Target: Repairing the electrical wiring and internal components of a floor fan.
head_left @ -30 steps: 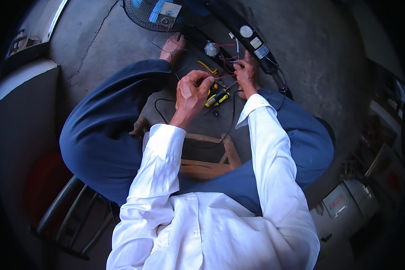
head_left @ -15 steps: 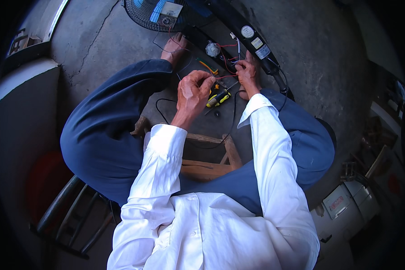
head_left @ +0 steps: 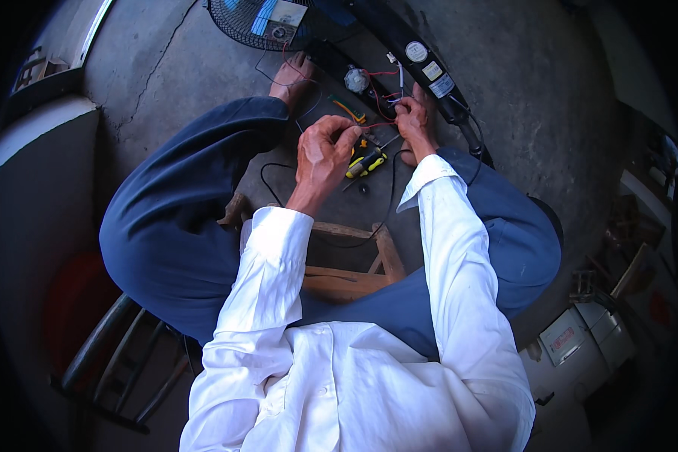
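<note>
A thin red wire (head_left: 377,126) runs between my hands. My left hand (head_left: 324,160) pinches one end of it, thumb against the fingers. My right hand (head_left: 414,124) is closed on the wire too, beside the black fan housing (head_left: 340,59), from which red and white wires come out. A pale round part (head_left: 356,80) sits in that housing. The long black stand piece (head_left: 422,68) with stickers lies to its right. On the floor between my hands are a yellow-and-black screwdriver (head_left: 365,163) and a green-and-yellow tool (head_left: 349,111).
A caged fan head (head_left: 237,30) with blue blades lies at the top. A black cable (head_left: 392,196) winds over the floor near a wooden stool (head_left: 346,282). A dark slatted chair (head_left: 120,361) stands lower left; white boxes (head_left: 572,339) are lower right. My bare feet flank the parts.
Both hands stay almost in place, with the left still pinching the wire. The view has shifted very slightly.
</note>
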The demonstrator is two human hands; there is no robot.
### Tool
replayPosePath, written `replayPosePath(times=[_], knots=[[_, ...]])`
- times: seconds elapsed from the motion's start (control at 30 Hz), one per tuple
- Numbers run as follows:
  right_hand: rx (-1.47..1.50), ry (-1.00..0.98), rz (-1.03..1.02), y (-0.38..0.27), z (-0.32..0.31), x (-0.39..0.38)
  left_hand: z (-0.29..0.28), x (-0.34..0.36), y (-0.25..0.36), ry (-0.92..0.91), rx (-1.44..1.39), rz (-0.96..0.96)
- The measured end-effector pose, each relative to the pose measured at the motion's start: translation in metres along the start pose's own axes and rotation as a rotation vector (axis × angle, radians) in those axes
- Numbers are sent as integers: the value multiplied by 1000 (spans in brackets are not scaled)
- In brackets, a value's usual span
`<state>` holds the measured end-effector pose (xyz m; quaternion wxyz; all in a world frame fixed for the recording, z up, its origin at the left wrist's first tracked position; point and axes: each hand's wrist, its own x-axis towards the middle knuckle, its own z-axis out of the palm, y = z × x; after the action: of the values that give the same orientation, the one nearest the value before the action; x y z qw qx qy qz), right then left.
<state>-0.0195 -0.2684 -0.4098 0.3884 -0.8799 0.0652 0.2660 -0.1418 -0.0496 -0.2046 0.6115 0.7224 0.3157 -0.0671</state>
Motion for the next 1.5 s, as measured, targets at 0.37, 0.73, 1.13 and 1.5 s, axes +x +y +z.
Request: replayPosePath(times=[0.37, 0.73, 1.13, 1.5], knots=[[32, 21, 58, 1, 3, 5, 0, 2, -4, -4, 9, 21], [-62, -43, -49, 19, -8, 8, 1, -3, 2, -26, 26, 16], [-17, -26, -152, -19, -14, -9, -1, -2, 3, -24, 17, 30], [-230, 14, -430, 16, -19, 9, 6, -2, 4, 31, -53, 65]])
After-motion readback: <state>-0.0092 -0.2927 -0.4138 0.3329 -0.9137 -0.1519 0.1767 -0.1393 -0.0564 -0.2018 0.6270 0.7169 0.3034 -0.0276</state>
